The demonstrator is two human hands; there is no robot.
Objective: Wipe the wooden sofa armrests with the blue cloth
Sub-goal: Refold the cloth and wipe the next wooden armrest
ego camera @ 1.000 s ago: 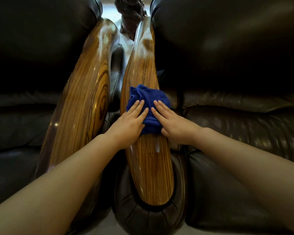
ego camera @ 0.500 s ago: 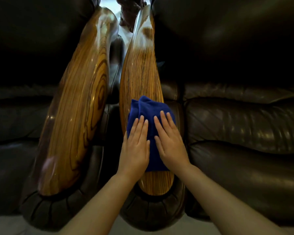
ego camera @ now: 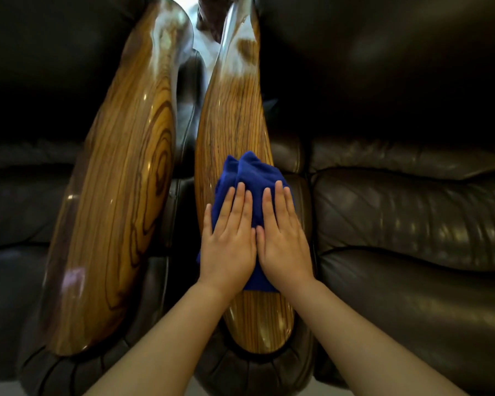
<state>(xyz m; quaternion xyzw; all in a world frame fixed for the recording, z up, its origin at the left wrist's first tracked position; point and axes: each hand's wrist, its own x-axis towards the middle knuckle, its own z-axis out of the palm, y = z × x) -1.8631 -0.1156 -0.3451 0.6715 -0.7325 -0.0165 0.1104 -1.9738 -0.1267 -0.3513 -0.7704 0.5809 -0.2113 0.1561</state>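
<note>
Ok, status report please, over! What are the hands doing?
Left hand and right hand flat, side by side, pressing the blue cloth. Cloth on the right wooden armrest. Left armrest bare. Nothing in the way.

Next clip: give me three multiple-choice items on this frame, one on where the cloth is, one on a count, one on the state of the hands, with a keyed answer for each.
1. Where is the blue cloth?
A. on the left armrest
B. on the right armrest
C. on a seat cushion

2. How many wooden armrests show?
A. one
B. two
C. three

3. How are the hands placed?
A. both flat on the cloth
B. one lifted clear
C. both clenched into fists

Answers: 1 B, the cloth lies on the right armrest; 2 B, the left armrest is beside it; 3 A, left hand and right hand press down, fingers extended.
</note>
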